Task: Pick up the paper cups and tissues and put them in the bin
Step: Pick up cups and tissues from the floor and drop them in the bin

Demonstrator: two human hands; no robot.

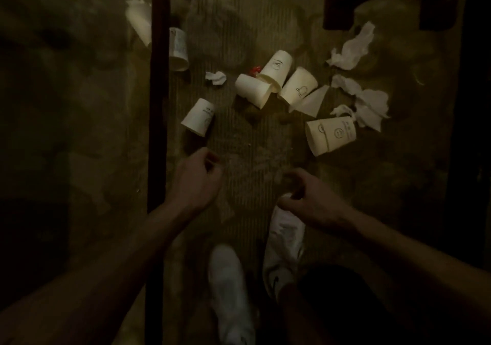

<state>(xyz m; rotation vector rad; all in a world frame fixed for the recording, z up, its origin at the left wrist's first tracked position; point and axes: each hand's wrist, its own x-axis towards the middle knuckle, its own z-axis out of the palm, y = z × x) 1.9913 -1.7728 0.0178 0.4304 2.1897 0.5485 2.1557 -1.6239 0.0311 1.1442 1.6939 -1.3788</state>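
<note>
Several white paper cups lie tipped over on the dim floor: one (198, 117) just ahead of my left hand, a cluster (276, 79) in the middle, one (330, 134) to the right and two (179, 49) by a dark post. A small crumpled tissue (216, 77) lies left of the cluster, and larger tissues (350, 49) (369, 103) lie at the right. My left hand (199, 177) hovers below the near cup with its fingers curled, holding nothing. My right hand (305, 193) is curled too, above my shoe, apart from the cups. No bin is in view.
A dark vertical post (158, 105) runs down the left of the litter. Dark furniture legs (340, 4) stand at the top right. A small red object (255, 70) lies behind the cup cluster. My white shoes (231, 291) (285, 251) are below my hands.
</note>
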